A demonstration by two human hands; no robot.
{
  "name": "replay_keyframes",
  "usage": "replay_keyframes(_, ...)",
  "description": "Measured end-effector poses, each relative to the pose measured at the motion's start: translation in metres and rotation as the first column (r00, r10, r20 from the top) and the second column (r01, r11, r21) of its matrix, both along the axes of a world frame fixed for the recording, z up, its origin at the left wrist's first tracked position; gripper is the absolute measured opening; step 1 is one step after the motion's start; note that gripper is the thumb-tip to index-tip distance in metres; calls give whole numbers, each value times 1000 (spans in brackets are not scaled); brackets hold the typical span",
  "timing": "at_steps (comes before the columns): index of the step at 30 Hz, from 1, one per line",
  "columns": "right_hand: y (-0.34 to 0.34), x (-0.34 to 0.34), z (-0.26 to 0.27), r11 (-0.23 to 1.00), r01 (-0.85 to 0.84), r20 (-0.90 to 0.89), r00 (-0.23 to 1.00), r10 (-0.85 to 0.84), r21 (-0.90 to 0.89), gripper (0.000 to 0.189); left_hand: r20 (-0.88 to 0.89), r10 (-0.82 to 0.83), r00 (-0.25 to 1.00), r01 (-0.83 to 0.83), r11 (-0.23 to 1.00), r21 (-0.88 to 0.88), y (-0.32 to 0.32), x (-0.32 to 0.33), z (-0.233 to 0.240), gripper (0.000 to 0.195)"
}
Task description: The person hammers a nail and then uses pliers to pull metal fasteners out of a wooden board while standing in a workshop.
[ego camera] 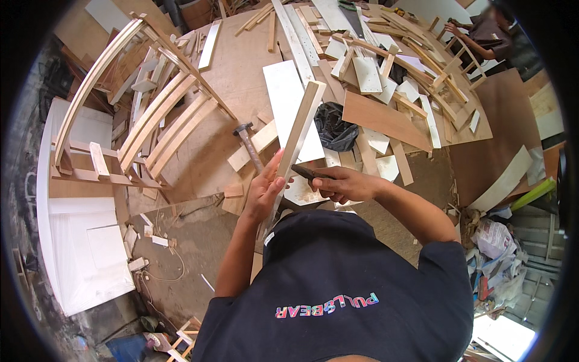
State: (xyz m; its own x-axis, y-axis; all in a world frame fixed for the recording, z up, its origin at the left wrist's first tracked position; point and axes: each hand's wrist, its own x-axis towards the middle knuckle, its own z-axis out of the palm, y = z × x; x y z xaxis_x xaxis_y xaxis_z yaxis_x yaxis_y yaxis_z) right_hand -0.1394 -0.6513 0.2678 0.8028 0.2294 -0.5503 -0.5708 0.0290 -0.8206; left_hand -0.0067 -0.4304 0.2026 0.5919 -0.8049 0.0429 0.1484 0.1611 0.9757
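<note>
My left hand [267, 188] grips the lower part of a long wooden batten [301, 122] with a white face, held slanting up and away from my body. In my right hand [346, 183] is a dark hand tool [304, 172], perhaps pliers or pincers, its tip close beside the batten's right edge; whether they touch I cannot tell. Beyond my left hand a claw hammer [249, 142] lies on a short pale board [260, 145]. A white board [282, 97] lies behind the batten, with a black plastic bag [337, 126] to its right.
A curved wooden frame [131, 122] stands at the left on a large plywood sheet [244, 59]. Offcuts and a handsaw [353, 20] are scattered across the far side. A co-worker [488, 40] holds a small wooden frame at the upper right. Plastic bags [493, 244] lie at the right.
</note>
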Motion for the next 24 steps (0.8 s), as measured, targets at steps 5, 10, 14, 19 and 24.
replay_keyframes(5,-17,-18,20,994,-13,93,995,23,-112,45,187,-59,981,33,989,142,-32,-13,21,76)
replay_keyframes(10,-43,-34,-3,776,26,466,812,351,-631,43,249,53,967,-97,980,171,-64,-35,22,73)
replay_keyframes(14,-71,-37,-1,990,-122,28,992,121,67,45,241,151,959,-190,970,152,-82,-45,-13,72)
replay_keyframes(19,-85,-47,-18,696,89,-325,921,215,712,51,154,87,984,-123,963,241,-91,-53,-5,77)
replay_keyframes(24,-89,-49,-13,792,-60,-79,988,136,607,48,137,106,985,-141,949,281,-85,-61,0,86)
